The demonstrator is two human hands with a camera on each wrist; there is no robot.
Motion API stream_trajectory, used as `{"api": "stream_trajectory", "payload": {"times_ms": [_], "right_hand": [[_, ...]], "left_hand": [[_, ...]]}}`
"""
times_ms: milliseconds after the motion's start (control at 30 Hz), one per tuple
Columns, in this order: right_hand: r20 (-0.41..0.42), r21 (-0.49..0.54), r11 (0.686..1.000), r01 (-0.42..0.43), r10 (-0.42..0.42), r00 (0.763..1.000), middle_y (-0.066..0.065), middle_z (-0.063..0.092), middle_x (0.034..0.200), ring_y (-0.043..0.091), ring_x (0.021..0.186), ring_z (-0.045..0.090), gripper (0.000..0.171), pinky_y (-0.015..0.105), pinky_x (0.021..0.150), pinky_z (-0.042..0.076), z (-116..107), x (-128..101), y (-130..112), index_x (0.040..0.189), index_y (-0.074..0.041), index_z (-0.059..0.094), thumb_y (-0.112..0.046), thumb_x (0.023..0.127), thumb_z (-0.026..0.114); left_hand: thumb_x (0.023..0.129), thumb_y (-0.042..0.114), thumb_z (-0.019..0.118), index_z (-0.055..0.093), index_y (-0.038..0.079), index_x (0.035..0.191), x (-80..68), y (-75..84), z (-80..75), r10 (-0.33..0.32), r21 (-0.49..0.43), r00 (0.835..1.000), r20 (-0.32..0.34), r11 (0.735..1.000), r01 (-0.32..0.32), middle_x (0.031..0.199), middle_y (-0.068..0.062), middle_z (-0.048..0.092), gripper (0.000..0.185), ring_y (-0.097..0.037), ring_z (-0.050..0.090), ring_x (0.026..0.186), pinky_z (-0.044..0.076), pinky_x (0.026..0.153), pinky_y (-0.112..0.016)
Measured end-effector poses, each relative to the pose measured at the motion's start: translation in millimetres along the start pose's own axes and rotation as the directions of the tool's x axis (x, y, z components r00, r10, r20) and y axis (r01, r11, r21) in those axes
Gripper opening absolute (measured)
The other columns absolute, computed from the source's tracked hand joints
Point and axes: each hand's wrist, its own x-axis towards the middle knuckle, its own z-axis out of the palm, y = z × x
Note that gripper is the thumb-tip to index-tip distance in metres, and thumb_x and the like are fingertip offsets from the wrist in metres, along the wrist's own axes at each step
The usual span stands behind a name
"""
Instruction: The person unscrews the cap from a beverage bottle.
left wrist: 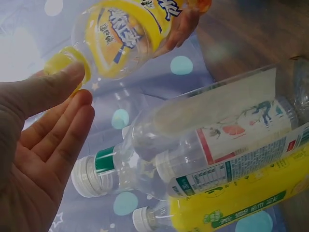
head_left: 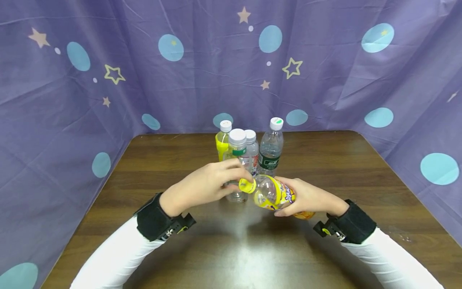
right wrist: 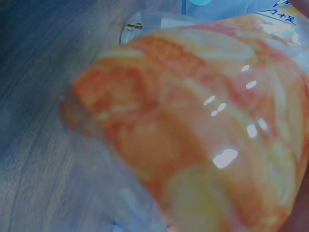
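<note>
Above the middle of a dark wooden table (head_left: pixel 325 168), I hold a yellow-labelled bottle (head_left: pixel 275 193) on its side, clear of the tabletop, its neck pointing to my left. My right hand (head_left: pixel 306 197) wraps the lower body of the bottle, fingers curled round it from behind and beneath; the right wrist view is filled by the orange and yellow of its label, with the wood grain showing beside it. My left hand (head_left: pixel 202 185) meets the bottle at its yellow cap (head_left: pixel 247 186): in the left wrist view my thumb lies against the cap while my fingers (left wrist: pixel 63 140) stay nearly straight and together just under it, not wrapped round it. From the head view, the fingertips look bent over the cap, so I cannot tell how firm that hold is.

Just behind my hands, four bottles stand upright in a tight cluster on the table: a clear bottle with a green band (head_left: pixel 237 160) nearest my left hand, a yellow drink bottle (head_left: pixel 222 141) behind it, a clear bottle with a red-and-white label (head_left: pixel 251 150) beside those, and a water bottle with a dark green label (head_left: pixel 270 148) at the right. All four wear white caps. A purple cloth (head_left: pixel 180 88) printed with stars and pale blue dots hangs round the table on three sides.
</note>
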Motion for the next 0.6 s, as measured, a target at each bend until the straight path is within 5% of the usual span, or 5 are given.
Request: {"api": "stream_trajectory", "payload": {"times_ms": [167, 400, 600], "right_hand": [[0.003, -0.017, 1.000, 0.006, -0.006, 1.000, -0.007, 0.065, 0.099, 0.009, 0.085, 0.062, 0.068, 0.027, 0.073, 0.055, -0.6, 1.9, -2.6, 0.129, -0.017, 0.049, -0.035, 0.073, 0.084], [-0.013, -0.007, 1.000, 0.007, -0.008, 1.000, -0.006, 0.065, 0.099, 0.011, 0.085, 0.063, 0.069, 0.028, 0.073, 0.056, -4.1, 4.3, -6.2, 0.129, -0.017, 0.049, -0.033, 0.073, 0.085], [-0.011, -0.003, 1.000, 0.017, -0.017, 1.000, -0.006, 0.065, 0.100, 0.010, 0.086, 0.063, 0.069, 0.028, 0.074, 0.055, -5.2, 3.7, -4.7, 0.130, -0.017, 0.049, -0.033, 0.073, 0.084]], "left_hand": [[0.080, 0.023, 0.079, 0.065, 0.015, 0.105, -0.3, 2.4, -1.5, -0.062, 0.050, 0.998, -0.013, 0.997, 0.062, 0.096, 0.006, 0.062, 0.029, -0.004, 0.057, 0.083, 0.049, 0.074, -0.016], [0.080, 0.028, 0.080, 0.061, 0.010, 0.105, 1.8, 4.6, 3.0, -0.193, -0.086, 0.980, -0.048, 0.978, 0.189, 0.089, 0.005, 0.061, 0.036, -0.002, 0.058, 0.077, 0.050, 0.069, -0.013], [0.080, 0.022, 0.080, 0.059, 0.013, 0.123, 1.9, 0.7, 0.8, -0.095, -0.115, 0.995, -0.023, 0.989, 0.092, 0.105, 0.002, 0.063, 0.049, -0.004, 0.059, 0.087, 0.050, 0.076, -0.014]]}}
